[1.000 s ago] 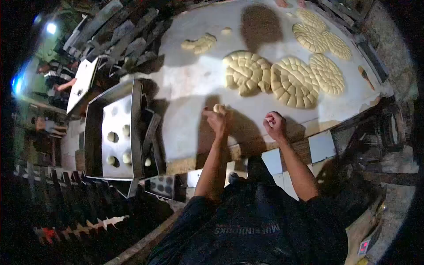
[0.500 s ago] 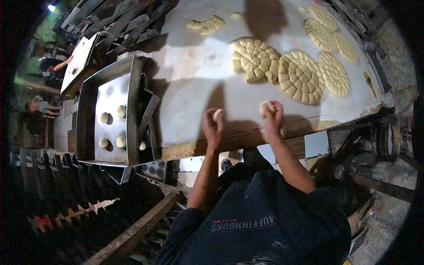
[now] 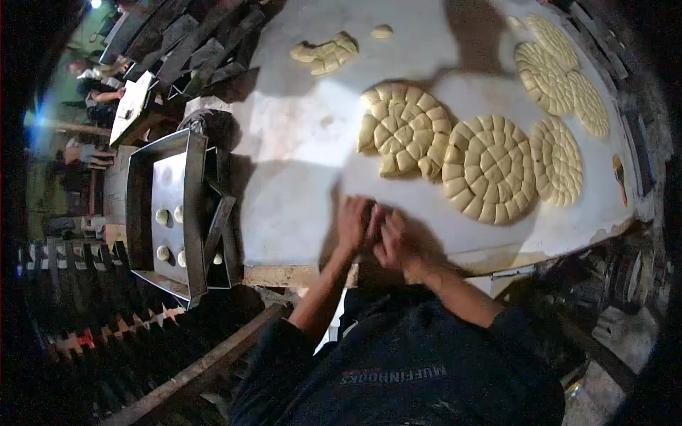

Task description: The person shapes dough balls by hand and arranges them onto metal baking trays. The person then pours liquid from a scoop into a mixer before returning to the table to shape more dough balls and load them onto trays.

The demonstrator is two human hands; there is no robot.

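1. Both bare hands are over the near edge of the tabletop (image 3: pixel 291 213), close together, the left hand (image 3: pixel 354 224) and the right hand (image 3: pixel 398 240) nearly meeting.
2. The fingers of both bend downward. The backs of the hands hide what lies beneath, so I cannot tell whether either grip is narrow, wide or holding dough.
3. The nearest dough in plain sight is the left round (image 3: pixel 403 128), beyond the hands, cut into wedges and blocks, its lower edge uneven.
4. Touching it on the right is the middle round (image 3: pixel 490 170), with the right round (image 3: pixel 558 162) against its far side.
5. Farther up the tabletop, three more rounds (image 3: pixel 543 78) sit in a cluster.
6. At the upper left lie a curved strip (image 3: pixel 327 54) and, apart from it, a small lump (image 3: pixel 382 31).
7. A small tool (image 3: pixel 619 181) rests near the right edge.
8. Left of the tabletop stands a deep metal tray (image 3: pixel 195 213) with four balls (image 3: pixel 163 216) inside.
9. At the far left, another person (image 3: pixel 99 85) is beside a pale board (image 3: pixel 133 110).
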